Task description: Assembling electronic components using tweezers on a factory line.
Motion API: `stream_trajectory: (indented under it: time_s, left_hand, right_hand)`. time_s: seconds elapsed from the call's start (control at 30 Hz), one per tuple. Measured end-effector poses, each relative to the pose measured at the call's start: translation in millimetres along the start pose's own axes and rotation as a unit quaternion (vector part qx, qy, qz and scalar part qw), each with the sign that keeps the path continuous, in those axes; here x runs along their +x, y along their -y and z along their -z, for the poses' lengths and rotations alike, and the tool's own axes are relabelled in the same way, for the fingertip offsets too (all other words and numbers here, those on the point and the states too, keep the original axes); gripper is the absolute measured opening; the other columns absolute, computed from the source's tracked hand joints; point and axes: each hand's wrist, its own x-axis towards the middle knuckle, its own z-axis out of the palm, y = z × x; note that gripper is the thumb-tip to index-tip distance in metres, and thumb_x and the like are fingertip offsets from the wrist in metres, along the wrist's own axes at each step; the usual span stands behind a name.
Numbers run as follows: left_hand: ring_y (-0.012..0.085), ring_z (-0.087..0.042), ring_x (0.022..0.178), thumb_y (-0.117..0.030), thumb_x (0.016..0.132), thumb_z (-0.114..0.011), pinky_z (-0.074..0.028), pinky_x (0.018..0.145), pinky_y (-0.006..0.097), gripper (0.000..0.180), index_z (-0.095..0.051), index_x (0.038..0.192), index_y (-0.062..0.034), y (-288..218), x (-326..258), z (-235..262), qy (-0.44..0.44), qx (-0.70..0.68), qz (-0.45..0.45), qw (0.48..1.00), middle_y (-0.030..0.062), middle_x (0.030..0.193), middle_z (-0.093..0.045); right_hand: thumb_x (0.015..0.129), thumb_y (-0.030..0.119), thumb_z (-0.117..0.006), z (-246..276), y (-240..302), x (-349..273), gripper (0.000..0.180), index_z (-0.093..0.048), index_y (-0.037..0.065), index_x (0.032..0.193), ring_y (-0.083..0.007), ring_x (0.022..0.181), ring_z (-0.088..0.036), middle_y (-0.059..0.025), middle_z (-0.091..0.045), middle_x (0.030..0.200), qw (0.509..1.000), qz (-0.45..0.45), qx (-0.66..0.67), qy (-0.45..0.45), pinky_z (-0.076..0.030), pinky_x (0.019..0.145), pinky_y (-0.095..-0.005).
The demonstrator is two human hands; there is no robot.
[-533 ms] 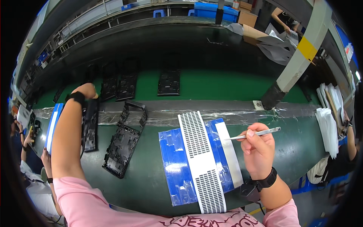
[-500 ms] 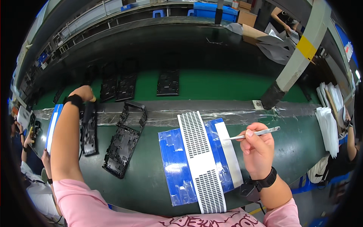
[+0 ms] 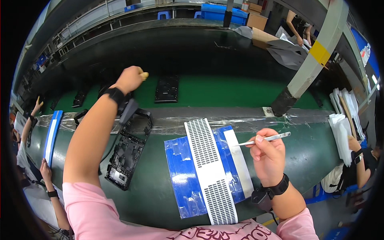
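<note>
Over the green surface at left, my left hand (image 3: 131, 79) is stretched out with its fingers curled; yellow covers one fingertip. Whatever those fingers hold, if anything, is hidden. Just right of it lies a flat black housing (image 3: 167, 89). Below my left wrist, a larger open black housing (image 3: 127, 154) rests tilted on the bench, its upper end partly hidden by a wrist device. My right hand (image 3: 270, 154) pinches metal tweezers (image 3: 276, 137), tips pointing left. They are near a white strip (image 3: 240, 162) on a blue taped board (image 3: 180, 170). Across the board runs a white label sheet (image 3: 206, 150) with rows of dark rectangles.
A grey post (image 3: 316, 66) with a yellow band rises at right. White sheets (image 3: 340, 132) are stacked at the right edge. Another blue board (image 3: 52, 134) lies far left, beside a co-worker's hand (image 3: 46, 170). Another black housing (image 3: 80, 98) lies at left. A clear-taped ledge crosses the bench.
My left hand has moved right and farther away. The narrow black piece under it has left its place on the bench. The black housings behind have shifted left. My right hand keeps the tweezers nearly still.
</note>
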Motion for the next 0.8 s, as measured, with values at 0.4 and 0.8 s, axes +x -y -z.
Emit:
stream_trajectory:
  time_s: [0.4, 0.8]
  left_hand:
    - [0.0152, -0.053, 0.053, -0.006, 0.07, -0.054, -0.043, 0.049, 0.025, 0.008, -0.055, 0.072, 0.0016, -19, 31, 11, 0.023, -0.214, 0.072, 0.974, 0.0081, 0.062, -0.055]
    - [0.0138, -0.054, 0.078, -0.006, 0.082, -0.038, -0.044, 0.076, 0.028, 0.014, -0.051, 0.08, -0.0018, -69, -154, 65, -0.033, -0.789, 0.085, 0.608, 0.0042, 0.077, -0.054]
  right_hand:
    - [0.073, 0.001, -0.058, 0, -31, -14, 0.014, -0.051, 0.0, 0.085, -0.0043, 0.057, -0.049, -0.0036, -0.055, 0.07, 0.988, -0.086, -0.104, 0.07, -0.039, 0.048, -0.0153]
    - [0.071, -0.001, -0.058, 14, -39, 5, 0.017, -0.05, 0.0, 0.086, -0.0053, 0.055, -0.05, -0.0042, -0.055, 0.067, 0.984, -0.083, -0.152, 0.035, -0.036, 0.045, -0.0161]
